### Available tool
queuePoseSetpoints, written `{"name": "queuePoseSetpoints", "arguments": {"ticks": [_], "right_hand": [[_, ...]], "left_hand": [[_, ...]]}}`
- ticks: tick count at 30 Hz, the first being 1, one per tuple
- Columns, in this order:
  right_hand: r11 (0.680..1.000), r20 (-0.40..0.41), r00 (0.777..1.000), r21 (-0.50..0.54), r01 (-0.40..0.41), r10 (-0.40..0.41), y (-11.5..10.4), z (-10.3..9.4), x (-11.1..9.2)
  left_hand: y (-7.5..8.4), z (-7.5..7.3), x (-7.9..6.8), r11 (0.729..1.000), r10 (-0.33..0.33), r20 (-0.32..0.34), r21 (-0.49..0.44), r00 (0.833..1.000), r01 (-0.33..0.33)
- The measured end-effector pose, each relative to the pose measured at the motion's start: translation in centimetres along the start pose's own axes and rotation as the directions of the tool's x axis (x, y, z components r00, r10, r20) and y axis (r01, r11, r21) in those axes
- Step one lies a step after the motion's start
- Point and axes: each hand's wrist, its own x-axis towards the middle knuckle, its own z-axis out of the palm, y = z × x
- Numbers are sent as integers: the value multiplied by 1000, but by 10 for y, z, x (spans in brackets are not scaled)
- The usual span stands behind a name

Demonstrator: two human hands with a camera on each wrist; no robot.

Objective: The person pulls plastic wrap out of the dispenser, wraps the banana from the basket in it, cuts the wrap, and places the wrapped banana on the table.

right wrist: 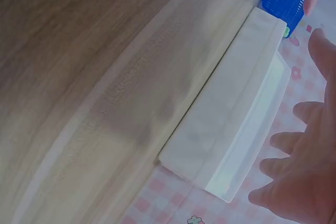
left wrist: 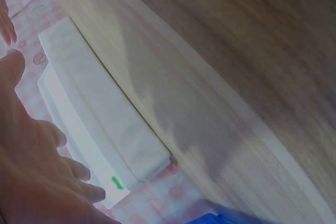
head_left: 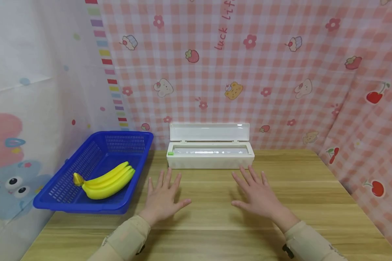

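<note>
A long white box [head_left: 210, 161] with its hinged lid [head_left: 209, 132] raised stands at the back of the table; it looks like a cling film dispenser, with a small green slider [head_left: 171, 153] at its left end. My left hand [head_left: 163, 199] hovers in front of the box's left end, fingers spread, holding nothing. Mirroring it, my right hand [head_left: 258, 195] is spread before the right end, also without anything in it. Both wrist views show the box's white front [left wrist: 105, 98] beyond the fingers, apart from them.
At the left a blue plastic basket [head_left: 138, 192] holds a bunch of yellow bananas [head_left: 107, 183]. A pink checked cloth [head_left: 209, 72] hangs behind the wooden table [head_left: 212, 217], with more printed cloth on both sides.
</note>
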Motion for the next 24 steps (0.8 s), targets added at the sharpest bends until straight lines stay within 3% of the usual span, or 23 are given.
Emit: {"name": "queuePoseSetpoints", "arguments": {"ticks": [16,24], "right_hand": [[998,-119,993,62,22,-14,6,5,6],[995,-216,976,92,46,-25,13,11,13]], "left_hand": [[1,4,10,999,43,-119,2,992,-43],[-4,8,23,997,71,-245,-16,967,-78]]}}
